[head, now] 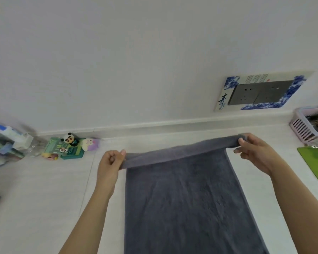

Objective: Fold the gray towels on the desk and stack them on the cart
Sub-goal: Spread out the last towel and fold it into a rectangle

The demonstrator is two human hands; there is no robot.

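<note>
A gray towel (184, 198) lies flat on the white desk (44, 198) in the lower middle of the frame. The left hand (111, 162) pinches its far left corner. The right hand (253, 149) pinches its far right corner. Both hands lift that edge. A panda toy (70, 138) sits at middle left.

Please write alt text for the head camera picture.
Both hands, left hand and right hand, pinch the far corners of a dark gray terry towel spread on a white desk. Small panda figurine stands left.
</note>
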